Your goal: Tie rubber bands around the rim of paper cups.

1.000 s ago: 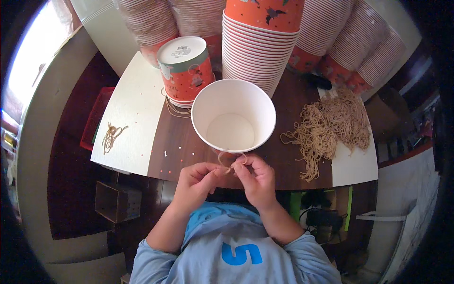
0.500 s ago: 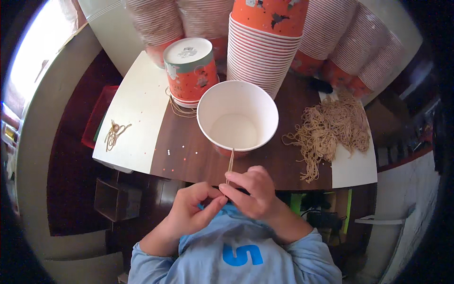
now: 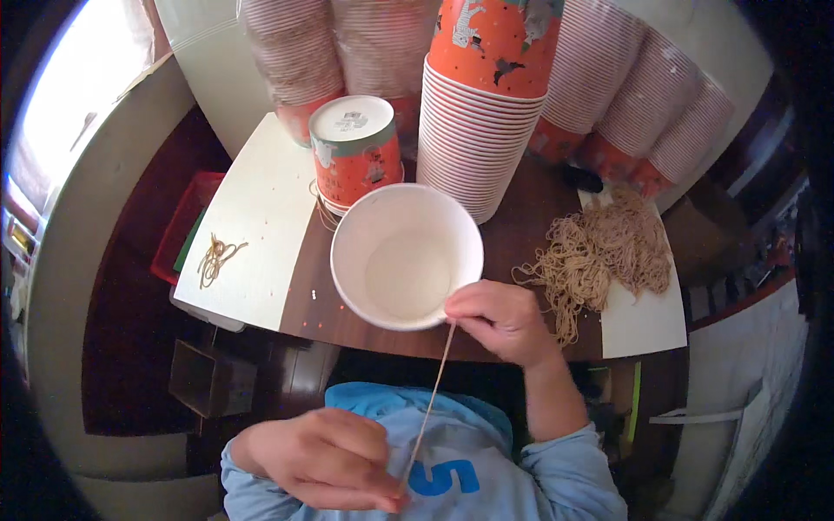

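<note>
A white paper bowl (image 3: 407, 257) stands open side up on the dark wooden table (image 3: 521, 226). My right hand (image 3: 499, 319) rests at the bowl's near right rim and pinches one end of a tan rubber band (image 3: 432, 392). My left hand (image 3: 334, 458) is drawn back close to my chest and pinches the other end, so the band is stretched taut in a straight line between the two hands. An upside-down orange printed cup (image 3: 356, 154) stands just behind the bowl.
A tall stack of orange cups (image 3: 476, 113) rises behind the bowl, with more sleeves of cups (image 3: 634, 104) leaning behind. A heap of tan rubber bands (image 3: 599, 252) lies at right. A few bands (image 3: 213, 258) lie on the white board at left.
Both hands were together at the bowl's near rim. Now my left hand has pulled back toward my chest, stretching the band, while my right hand has stayed at the rim.
</note>
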### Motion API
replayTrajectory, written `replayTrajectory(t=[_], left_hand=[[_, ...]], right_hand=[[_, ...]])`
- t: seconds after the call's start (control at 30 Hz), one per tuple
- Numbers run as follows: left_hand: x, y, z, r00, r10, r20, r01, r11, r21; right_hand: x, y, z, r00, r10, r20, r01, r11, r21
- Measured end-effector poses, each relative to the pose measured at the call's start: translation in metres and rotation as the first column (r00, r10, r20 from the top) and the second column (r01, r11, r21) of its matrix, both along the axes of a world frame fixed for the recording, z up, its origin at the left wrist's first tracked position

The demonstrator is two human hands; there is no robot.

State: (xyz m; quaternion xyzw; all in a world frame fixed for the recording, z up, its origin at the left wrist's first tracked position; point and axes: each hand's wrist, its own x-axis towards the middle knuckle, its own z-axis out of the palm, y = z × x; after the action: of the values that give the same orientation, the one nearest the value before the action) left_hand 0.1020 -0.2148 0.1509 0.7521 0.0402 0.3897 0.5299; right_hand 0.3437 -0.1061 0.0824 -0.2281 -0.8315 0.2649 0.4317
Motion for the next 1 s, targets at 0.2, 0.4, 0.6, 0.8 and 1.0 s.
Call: replayTrajectory(t=[0.2,0.4,0.6,0.8,1.0], left_hand=[[-0.047,0.017,-0.002,0.785,0.614,-0.078,-0.609,0.744,-0.275],[-0.057,0.042,-0.018,0.658,0.639,-0.399,-0.753,0.548,-0.364],[0.006,0.071,0.019,0.766,0.516,-0.384,-0.629,0.726,-0.278],[0.029,0.092,0.023,0.882,0.355,-0.31,-0.463,0.781,-0.419],[0.007,0.087,-0.022,0.932,0.052,-0.36,-0.342,0.463,-0.818]], right_hand=[[0.075,0.026,0.036,0.953,0.293,0.075,-0.242,0.888,-0.392],[0.095,0.049,0.061,0.855,0.442,0.271,-0.25,0.809,-0.531],[0.021,0.004,0.094,0.999,0.037,-0.012,-0.039,0.932,-0.36],[-0.014,-0.004,0.093,0.992,0.043,0.121,0.049,0.744,-0.666],[0.022,-0.001,0.082,0.993,-0.111,0.048,0.121,0.905,-0.407]])
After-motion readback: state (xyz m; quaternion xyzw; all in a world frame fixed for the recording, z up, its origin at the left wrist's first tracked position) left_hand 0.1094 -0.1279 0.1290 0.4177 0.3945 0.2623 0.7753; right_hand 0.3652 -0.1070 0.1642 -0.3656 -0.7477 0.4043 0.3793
